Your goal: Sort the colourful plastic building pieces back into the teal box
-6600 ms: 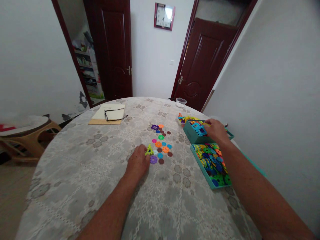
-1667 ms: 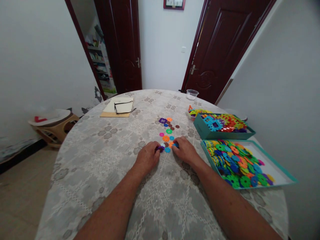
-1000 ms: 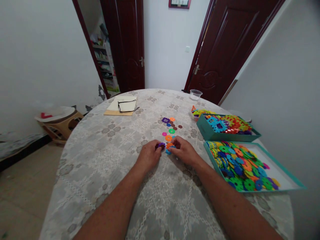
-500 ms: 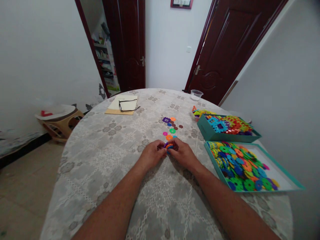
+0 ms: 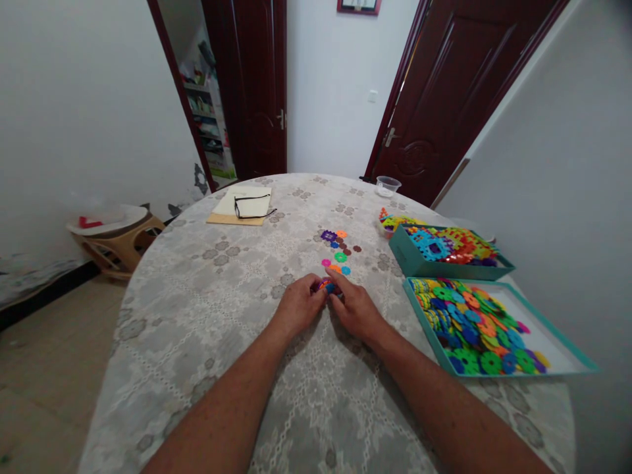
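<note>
several small round plastic discs (image 5: 326, 285) between curled fingers (image 5: 340, 280), lace-patterned tablecloth (image 5: 316, 395) beneath

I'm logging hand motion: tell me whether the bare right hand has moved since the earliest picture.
Yes, the bare right hand has moved left and toward the person, away from the deep rectangular teal box.

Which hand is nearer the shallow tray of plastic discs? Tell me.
Right. The right hand is left of the tray, apart from it; the left hand is farther left, beyond the right one.
</note>
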Available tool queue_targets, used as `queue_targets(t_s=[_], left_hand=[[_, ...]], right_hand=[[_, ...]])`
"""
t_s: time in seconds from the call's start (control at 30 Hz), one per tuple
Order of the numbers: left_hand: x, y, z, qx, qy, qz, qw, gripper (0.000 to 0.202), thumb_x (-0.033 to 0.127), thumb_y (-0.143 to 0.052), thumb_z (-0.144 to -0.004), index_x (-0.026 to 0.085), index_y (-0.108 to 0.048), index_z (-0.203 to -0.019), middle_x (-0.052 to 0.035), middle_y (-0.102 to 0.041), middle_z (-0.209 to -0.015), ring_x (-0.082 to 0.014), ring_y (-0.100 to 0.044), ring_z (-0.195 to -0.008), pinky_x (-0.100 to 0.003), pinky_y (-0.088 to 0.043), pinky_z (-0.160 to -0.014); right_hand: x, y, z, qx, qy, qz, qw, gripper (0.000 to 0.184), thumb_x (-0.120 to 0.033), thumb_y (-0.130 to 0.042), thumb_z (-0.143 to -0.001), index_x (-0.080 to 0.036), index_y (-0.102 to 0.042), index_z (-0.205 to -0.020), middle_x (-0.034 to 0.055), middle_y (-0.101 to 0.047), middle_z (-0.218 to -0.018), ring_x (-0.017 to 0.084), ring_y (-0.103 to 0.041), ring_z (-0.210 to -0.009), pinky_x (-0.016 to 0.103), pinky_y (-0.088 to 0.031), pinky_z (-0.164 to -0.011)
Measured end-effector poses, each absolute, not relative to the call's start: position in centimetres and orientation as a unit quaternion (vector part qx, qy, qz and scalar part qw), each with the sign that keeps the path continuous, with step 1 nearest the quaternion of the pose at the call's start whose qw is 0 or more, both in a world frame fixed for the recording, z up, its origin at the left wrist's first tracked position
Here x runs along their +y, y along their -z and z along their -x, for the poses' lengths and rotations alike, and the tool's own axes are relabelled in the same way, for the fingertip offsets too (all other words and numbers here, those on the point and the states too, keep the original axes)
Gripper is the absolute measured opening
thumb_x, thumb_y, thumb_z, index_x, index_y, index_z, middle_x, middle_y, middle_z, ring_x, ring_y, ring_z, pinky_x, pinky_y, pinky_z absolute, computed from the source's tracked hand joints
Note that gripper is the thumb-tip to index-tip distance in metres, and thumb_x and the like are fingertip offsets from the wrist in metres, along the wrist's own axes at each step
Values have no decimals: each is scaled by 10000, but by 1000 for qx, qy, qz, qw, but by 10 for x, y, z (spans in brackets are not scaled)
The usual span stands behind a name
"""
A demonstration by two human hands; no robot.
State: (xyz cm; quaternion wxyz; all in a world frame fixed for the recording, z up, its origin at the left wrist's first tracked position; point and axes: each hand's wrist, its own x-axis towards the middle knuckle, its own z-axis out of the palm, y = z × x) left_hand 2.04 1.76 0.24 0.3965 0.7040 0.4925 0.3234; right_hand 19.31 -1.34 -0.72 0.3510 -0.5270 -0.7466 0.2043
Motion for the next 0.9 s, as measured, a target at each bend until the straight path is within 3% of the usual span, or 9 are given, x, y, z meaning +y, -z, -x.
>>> queue_targets(t_s=[0.13, 0.23, 0.37, 0.43, 0.57, 0.73, 0.9], left_hand=[[19, -3, -20, 508, -331, -683, 407, 203, 332, -603, -940, 185, -742, -958, -49, -764, -814, -173, -677, -709, -266, -475, -657], [22, -2, -20, 515, -344, -650, 441, 194, 330, -613, -925, 179, -728, -964, -44, -755, -777, -169, -683, -666, -263, -485, -627], [25, 1, -20, 521, -357, -622, 462, 167, 309, -629, -903, 177, -718, -953, -46, -745, -764, -172, -695, -655, -262, -506, -615], [26, 2, -21, 518, -365, -611, 475, 157, 292, -627, -899, 173, -716, -950, -51, -742, -769, -172, -696, -654, -262, -517, -613], [27, 2, -20, 506, -381, -587, 504, 154, 278, -634, -897, 163, -718, -955, -63, -737, -769, -168, -693, -649, -258, -530, -608], [29, 2, -17, 516, -393, -570, 504, 122, 226, -652, -867, 161, -717, -947, -46, -729, -738, -151, -684, -615, -238, -518, -587], [31, 1, -15, 527, -390, -566, 500, 132, 167, -632, -841, 154, -720, -938, -40, -729, -724, -145, -680, -590, -236, -523, -579]], right_hand=[[-10, 4, -200, -750, -197, 506, 378, 584, -167, -536, -952, -255, -542, -1530, 110, -703, -1384, 235, -709, -1122, 425, -532, -1055], [-3, -2, -218, -727, -136, 555, 379, 460, -152, -525, -935, -208, -650, -1374, 126, -700, -1340, 216, -695, -1040, 378, -519, -1009], [2, -9, -246, -688, -116, 672, 248, 162, -185, -611, -900, -156, -726, -1011, 111, -739, -1023, 211, -659, -893, 310, -474, -819], [2, -9, -254, -688, -131, 691, 180, 92, -230, -676, -882, -160, -713, -930, 92, -731, -942, 207, -639, -863, 291, -429, -761], [-1, -9, -254, -709, -152, 674, 143, 63, -236, -696, -875, -174, -691, -882, 70, -721, -932, 188, -621, -857, 269, -388, -731], [0, -9, -241, -707, -231, 647, 169, 39, -192, -693, -834, -194, -654, -835, 6, -689, -812, 158, -598, -754, 247, -366, -648], [7, -3, -222, -706, -286, 609, 218, 172, -203, -685, -832, -194, -703, -1003, -15, -690, -808, 149, -599, -727, 239, -381, -633]])
